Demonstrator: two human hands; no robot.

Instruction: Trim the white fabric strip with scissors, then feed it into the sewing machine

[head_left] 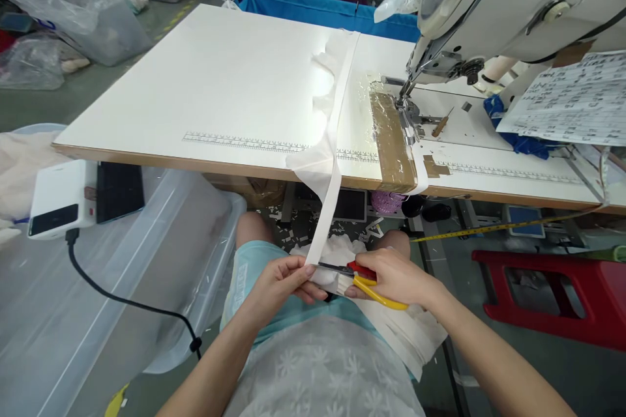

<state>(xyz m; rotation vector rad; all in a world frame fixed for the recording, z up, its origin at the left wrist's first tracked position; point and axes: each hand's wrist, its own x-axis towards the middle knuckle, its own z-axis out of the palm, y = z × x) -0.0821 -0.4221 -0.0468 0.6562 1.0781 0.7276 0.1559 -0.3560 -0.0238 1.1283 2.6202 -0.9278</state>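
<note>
Seen on a clock face centred between the two hands, with twelve straight ahead of the person, the left hand [288,280] is sitting just toward nine, its fingers pinching the near end of the white strip [332,189]. The right hand [391,277] is resting just toward three, fingers wrapped around the red and yellow handles of the scissors [379,295], whose dark blades are pointing to nine and meeting the strip beside the left fingertips. From there the strip is running up toward twelve, crossing the edge of the white desk [205,85] and lying along its top, with a frilly pale piece alongside. More pale cloth [411,332] is lying over the lap, spreading toward four. At one o'clock the sewing machine [454,45] is standing on the desk, a small awl [443,124] lying near its needle area; at two, a written sheet [572,98] is hanging. A red stool [596,306] is standing at three, and a clear plastic bin [147,273] is filling nine.
</note>
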